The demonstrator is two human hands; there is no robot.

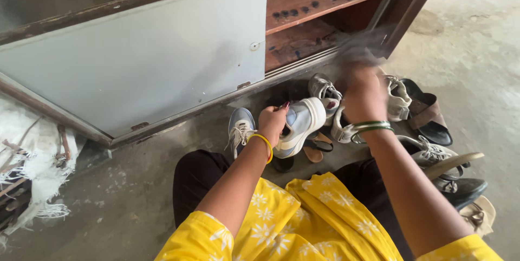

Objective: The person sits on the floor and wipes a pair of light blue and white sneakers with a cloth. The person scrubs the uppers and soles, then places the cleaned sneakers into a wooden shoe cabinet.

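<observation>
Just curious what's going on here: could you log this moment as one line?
left hand: holds pale blue sneaker | right hand: raised, holds blurred grey cloth | loose shoes on floor | cabinet open

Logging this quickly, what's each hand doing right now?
Left hand: closed on a light blue and white sneaker.
Right hand: raised and motion-blurred; its grip cannot be told.

1. A wooden cabinet (303, 17) with a grey sliding door (146, 55) stands on the concrete floor (135, 196).
2. Brown sandals (428, 112) lie right of the cabinet's open end.
3. Frayed white cloth (32, 174) lies left of the cabinet.
</observation>
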